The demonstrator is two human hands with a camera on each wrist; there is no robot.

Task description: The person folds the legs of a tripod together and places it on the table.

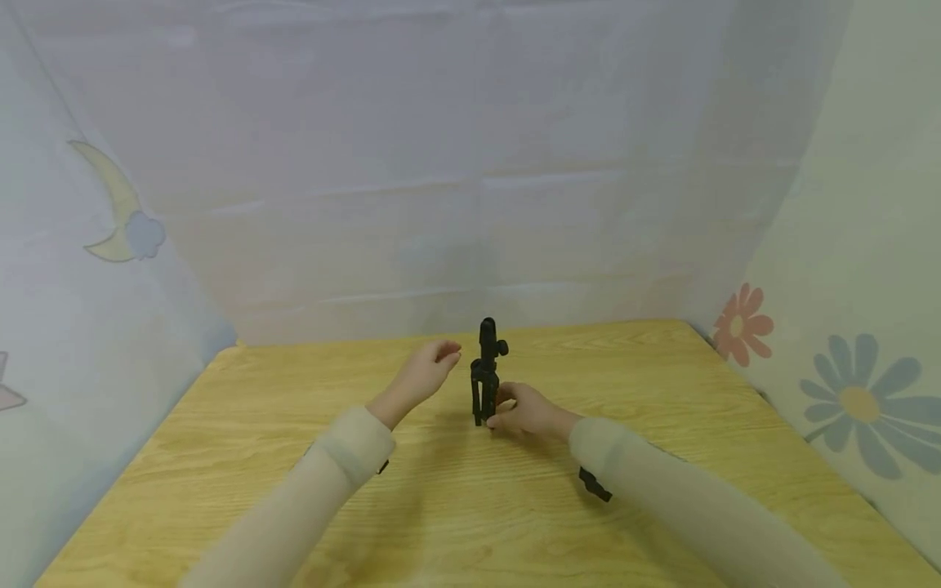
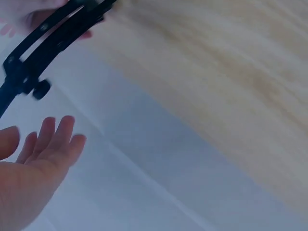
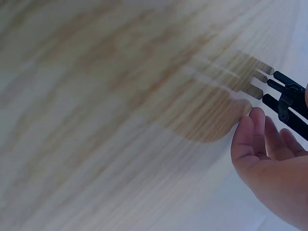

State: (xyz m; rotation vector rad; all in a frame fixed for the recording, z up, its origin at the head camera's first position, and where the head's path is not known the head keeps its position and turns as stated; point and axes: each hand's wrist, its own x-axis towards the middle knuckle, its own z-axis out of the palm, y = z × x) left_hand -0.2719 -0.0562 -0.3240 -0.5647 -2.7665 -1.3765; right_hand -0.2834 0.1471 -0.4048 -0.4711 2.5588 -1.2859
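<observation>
A small black tripod (image 1: 487,371) stands upright over the wooden table, its legs close together and a round side knob (image 1: 503,347) near the top. My right hand (image 1: 531,411) grips it low down by the legs, fingers curled at their side; in the right wrist view the leg tips (image 3: 269,98) come right at their reflection on the tabletop. To the left of the tripod, my left hand (image 1: 426,371) hovers apart from it, holding nothing. Its fingers (image 2: 50,142) are loosely extended below the knob in the left wrist view.
The wooden table (image 1: 316,384) has a glossy top. A pale cloth backdrop (image 1: 470,204) rises behind its far edge, and patterned side walls with flowers (image 1: 860,404) and a moon (image 1: 113,196) flank it. Dark straps (image 1: 594,483) show under the sleeves.
</observation>
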